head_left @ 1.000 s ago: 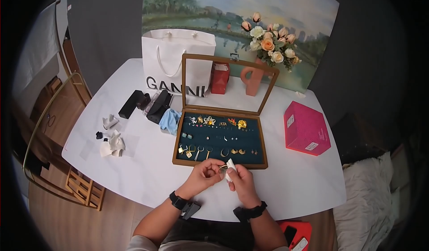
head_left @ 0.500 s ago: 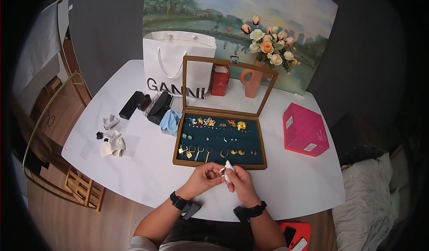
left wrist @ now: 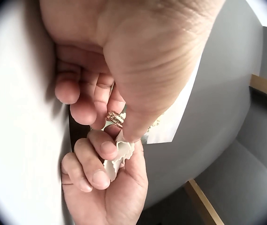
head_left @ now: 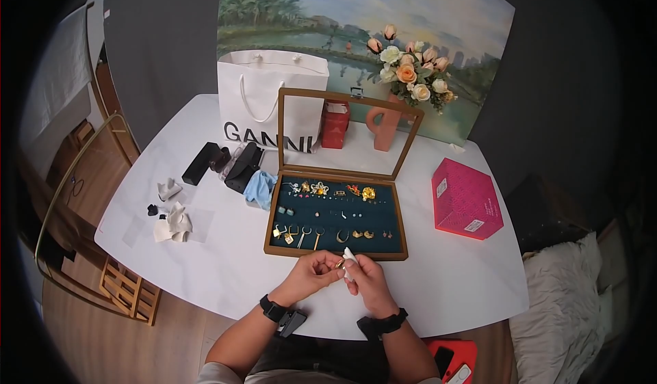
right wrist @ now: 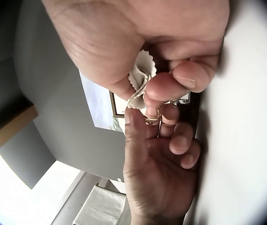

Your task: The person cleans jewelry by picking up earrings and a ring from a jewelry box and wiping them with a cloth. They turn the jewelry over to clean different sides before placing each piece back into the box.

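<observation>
Close to the front edge of the jewelry display box [head_left: 404, 244], both hands meet. My left hand [head_left: 308, 276] pinches a small gold ring [left wrist: 115, 118] between thumb and fingers. A folded white polishing cloth [right wrist: 143, 70] with a scalloped edge is pinched by my right hand [head_left: 371, 285], right beside the ring. Fingertips of the two hands come together around ring and cloth, hiding part of both. Inside the box, earrings, rings and brooches [head_left: 369, 192] stand in rows on dark green lining; its glass lid [head_left: 282, 127] is raised.
Left on the table [head_left: 226, 274] are crumpled cream cloths [head_left: 173, 223], a black case [head_left: 200, 163], sunglasses and a blue cloth [head_left: 261, 187]. Behind stand a white paper bag [head_left: 270, 97], a red box [head_left: 335, 125] and a flower vase [head_left: 388, 127]. A pink box [head_left: 467, 199] sits right.
The ring has turned slightly between the left fingers, and the cloth has shifted a little against it. Both hands stay in nearly the same place; the head view has moved slightly.
</observation>
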